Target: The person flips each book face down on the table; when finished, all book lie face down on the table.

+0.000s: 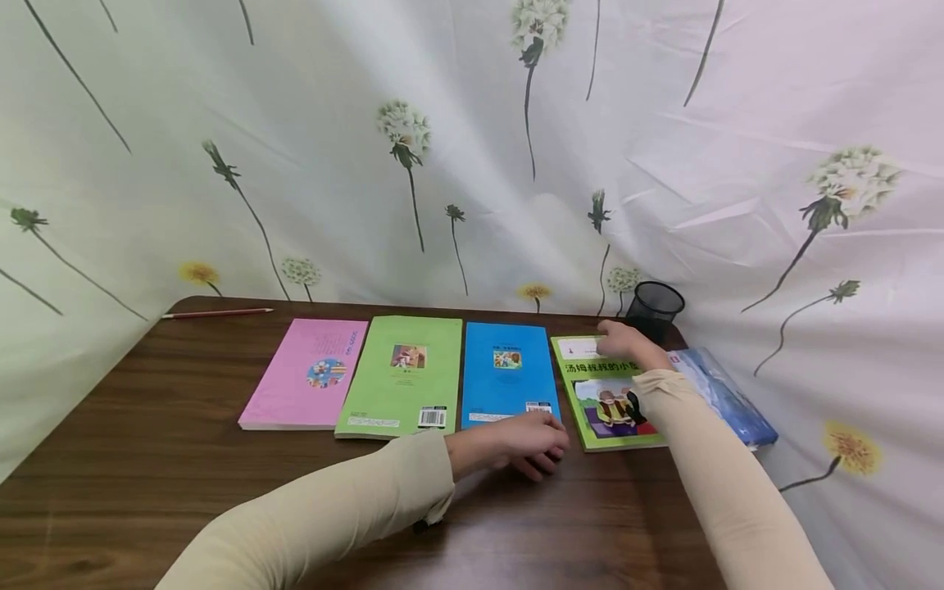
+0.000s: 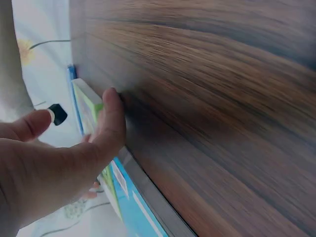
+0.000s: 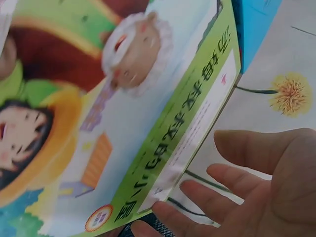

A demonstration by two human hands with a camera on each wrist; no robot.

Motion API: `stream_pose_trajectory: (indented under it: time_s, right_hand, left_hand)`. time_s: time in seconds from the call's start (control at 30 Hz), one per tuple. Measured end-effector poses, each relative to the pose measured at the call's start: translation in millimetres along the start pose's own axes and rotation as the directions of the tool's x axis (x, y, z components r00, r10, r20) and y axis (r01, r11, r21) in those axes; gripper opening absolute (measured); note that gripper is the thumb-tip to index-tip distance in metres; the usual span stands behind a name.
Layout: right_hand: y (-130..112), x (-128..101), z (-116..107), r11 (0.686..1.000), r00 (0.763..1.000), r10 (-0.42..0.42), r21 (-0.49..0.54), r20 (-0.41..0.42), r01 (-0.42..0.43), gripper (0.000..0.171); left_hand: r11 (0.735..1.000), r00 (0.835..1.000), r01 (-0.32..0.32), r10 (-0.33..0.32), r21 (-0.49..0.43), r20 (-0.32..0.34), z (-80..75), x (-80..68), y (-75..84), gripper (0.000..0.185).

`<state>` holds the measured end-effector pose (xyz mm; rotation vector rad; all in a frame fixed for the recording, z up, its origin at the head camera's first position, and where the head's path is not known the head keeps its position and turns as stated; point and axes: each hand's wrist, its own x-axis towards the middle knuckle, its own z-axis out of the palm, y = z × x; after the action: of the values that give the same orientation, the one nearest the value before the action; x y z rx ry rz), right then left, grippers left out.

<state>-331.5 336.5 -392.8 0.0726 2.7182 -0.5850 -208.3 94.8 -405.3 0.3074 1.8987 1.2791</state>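
- The right hand (image 1: pixel 625 340) lies at the far end of the green picture book (image 1: pixel 601 414), fingers (image 3: pixel 207 197) spread and loose at its top edge.
- The left hand (image 1: pixel 527 442) rests on the table (image 1: pixel 147 459), just before the blue book (image 1: pixel 507 373), fingers loosely curled, holding nothing.
- A black mesh cup (image 1: pixel 653 310) stands just beyond the right hand.

a makeshift study corner at a desk

a dark wooden desk (image 1: pixel 184 459) stands draped round by a white cloth backdrop (image 1: pixel 332 147) printed with dandelions. children's books (image 1: pixel 413 373) lie in a row along the far edge, a red pencil (image 1: pixel 217 312) at the far left corner, a black mesh pen cup (image 1: pixel 653 310) at the far right.
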Motion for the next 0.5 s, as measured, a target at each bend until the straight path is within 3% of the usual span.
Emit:
stream_pose_trajectory:
  time_s: [0.2, 0.5]
  right_hand:
    - [11, 5, -1, 0.997, 0.997, 0.072, 0.031, 0.009, -0.072, 0.068]
    - [19, 0, -5, 0.997, 0.997, 0.059, -0.051, 0.053, -0.056, 0.064]
  left_hand:
    - [0.989, 0.998, 0.044, -0.049, -0.143, -0.038, 10.0, 2.7, 11.9, 0.042]
    - [0.928, 0.985, 0.088, -0.135, -0.363, -0.107, 30.3, 10.6, 23.1, 0.051]
